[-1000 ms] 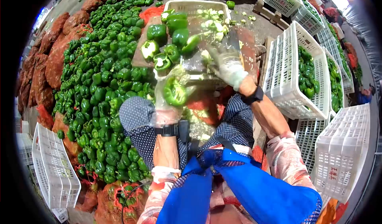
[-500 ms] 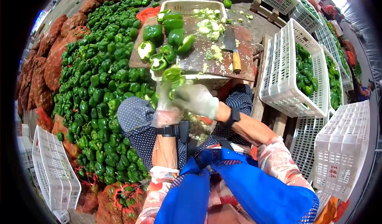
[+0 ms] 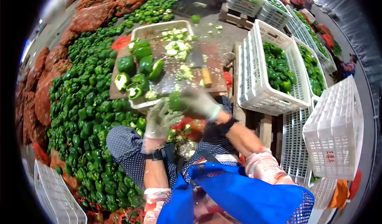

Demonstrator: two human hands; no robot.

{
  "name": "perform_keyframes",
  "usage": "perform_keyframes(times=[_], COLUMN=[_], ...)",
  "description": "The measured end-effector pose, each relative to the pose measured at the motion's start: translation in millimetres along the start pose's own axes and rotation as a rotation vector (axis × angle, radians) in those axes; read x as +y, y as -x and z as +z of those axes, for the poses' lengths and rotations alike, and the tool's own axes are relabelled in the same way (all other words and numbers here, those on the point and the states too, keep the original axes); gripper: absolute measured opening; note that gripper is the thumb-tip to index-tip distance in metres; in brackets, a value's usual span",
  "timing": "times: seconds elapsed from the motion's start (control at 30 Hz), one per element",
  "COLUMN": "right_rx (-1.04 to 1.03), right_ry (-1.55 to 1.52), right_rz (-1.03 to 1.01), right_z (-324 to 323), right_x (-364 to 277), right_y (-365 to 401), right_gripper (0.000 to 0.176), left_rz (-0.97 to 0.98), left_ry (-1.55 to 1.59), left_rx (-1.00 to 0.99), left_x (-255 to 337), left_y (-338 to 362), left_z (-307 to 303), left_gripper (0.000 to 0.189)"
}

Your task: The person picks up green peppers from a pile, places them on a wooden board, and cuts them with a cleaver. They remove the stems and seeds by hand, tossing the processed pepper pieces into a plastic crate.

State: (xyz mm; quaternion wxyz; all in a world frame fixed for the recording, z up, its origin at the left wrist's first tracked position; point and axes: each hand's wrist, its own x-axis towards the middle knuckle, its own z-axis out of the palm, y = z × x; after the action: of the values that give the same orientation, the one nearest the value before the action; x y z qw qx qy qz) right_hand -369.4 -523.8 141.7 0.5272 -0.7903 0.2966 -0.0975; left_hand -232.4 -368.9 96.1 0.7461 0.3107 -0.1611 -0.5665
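Pepper: green bell pepper (image 3: 175, 100), between both hands, just before the wet wooden board (image 3: 172, 80).
Right hand: gloved right hand (image 3: 199, 103), now off the wooden-handled cleaver (image 3: 202, 67), fingers closed on the pepper.
Left hand: gloved left hand (image 3: 158, 119), fingers spread loosely beneath.

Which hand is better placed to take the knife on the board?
Right, probably: the right hand is just below the knife handle, while the left hand is lower and farther left. It holds a pepper.

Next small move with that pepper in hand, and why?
Probably pull the pepper open with the right hand: it clasps the pepper, the left hand is right beside it, and the knife lies unheld on the board.
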Motion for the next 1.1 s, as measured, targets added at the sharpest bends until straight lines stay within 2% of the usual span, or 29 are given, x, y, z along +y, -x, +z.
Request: perform_keyframes(times=[0.03, 0.07, 0.1, 0.17, 0.23, 0.27, 0.33, 0.37, 0.4, 0.43, 0.47, 0.5, 0.57, 0.6, 0.67, 0.73, 0.83, 0.87, 0.9, 0.93, 1.0, 1.03, 1.07, 1.1], right_rx=[0.081, 0.176, 0.185, 0.275, 0.722, 0.879, 0.898, 0.834, 0.675, 0.629, 0.419, 0.421, 0.222, 0.178, 0.157, 0.169, 0.093, 0.074, 0.080, 0.039, 0.031, 0.063, 0.026, -0.036], right_ry=[-0.231, -0.385, -0.608, -0.680, -1.032, -1.086, -1.681, -1.398, -1.107, -0.846, -0.728, -0.580, -0.247, -0.205, 0.264, 0.401, 0.284, 0.192, 0.143, 0.027, -0.080, 0.007, -0.072, 0.084], right_rz=[0.110, 0.072, 0.083, -0.115, -0.214, -0.242, -0.429, -0.407, -0.385, -0.182, -0.218, -0.020, -0.011, 0.057, 0.087, 0.079, 0.103, 0.144, 0.056, 0.023, -0.073, -0.060, -0.045, -0.210], right_z=[-22, -46, -68, -107, -166, -189, -228, -203, -190, -162, -134, -109, -68, -50, -22, 5, 9, 3, -2, -10, -15, -14, -13, -13], right_x=[2, -1, 8, -5, 52, 56, 94, 65, 68, 36, 10, -6, -26, -41, -45, -24, 4, 12, 1, 24, 22, 6, 9, 12], right_y=[8, 18, 23, 45, 54, 66, 56, 51, 41, 29, 11, -11, -62, -89, -145, -189, -208, -199, -174, -165, -125, -102, -93, -84], right_gripper=[0.036, 0.034, 0.030, 0.024, 0.021, 0.020, 0.017, 0.017, 0.021, 0.022, 0.024, 0.032, 0.046, 0.049, 0.059, 0.069, 0.056, 0.056, 0.048, 0.047, 0.045, 0.042, 0.041, 0.041], left_rz=[-0.011, 0.007, 0.013, 0.002, -0.037, -0.051, -0.020, 0.011, -0.029, -0.019, -0.007, -0.015, -0.004, -0.019, -0.033, 0.015, 0.025, 0.036, 0.048, 0.058, -0.017, -0.010, 0.003, -0.027], left_ry=[0.018, 0.031, 0.050, 0.126, 0.083, 0.076, 0.106, 0.121, 0.154, 0.163, 0.169, 0.208, 0.167, 0.157, 0.146, 0.130, 0.160, 0.169, 0.178, 0.187, 0.216, 0.252, 0.281, 0.383], left_rx=[0.074, 0.105, 0.101, 0.071, 0.067, 0.071, 0.085, 0.090, 0.133, 0.124, 0.113, 0.101, 0.114, 0.132, 0.208, 0.202, 0.243, 0.225, 0.208, 0.195, 0.186, 0.147, 0.110, 0.091], left_x=[1, -1, -4, -17, -18, -18, -19, -17, -15, -16, -16, -17, -15, -14, -6, -4, 0, 0, 0, -1, -6, -16, -22, -14], left_y=[0, -4, -5, -9, -11, -10, -7, -12, -15, -15, -17, -18, -17, -18, -17, -16, -17, -16, -16, -15, -21, -22, -22, -21], left_z=[6, 8, 3, -7, -9, -11, -14, -16, -17, -18, -19, -22, -20, -20, -13, -16, -22, -22, -22, -22, -27, -30, -34, -23], left_gripper=[0.076, 0.076, 0.076, 0.073, 0.068, 0.066, 0.061, 0.059, 0.052, 0.050, 0.049, 0.048, 0.047, 0.047, 0.042, 0.041, 0.042, 0.043, 0.044, 0.046, 0.053, 0.054, 0.055, 0.056])
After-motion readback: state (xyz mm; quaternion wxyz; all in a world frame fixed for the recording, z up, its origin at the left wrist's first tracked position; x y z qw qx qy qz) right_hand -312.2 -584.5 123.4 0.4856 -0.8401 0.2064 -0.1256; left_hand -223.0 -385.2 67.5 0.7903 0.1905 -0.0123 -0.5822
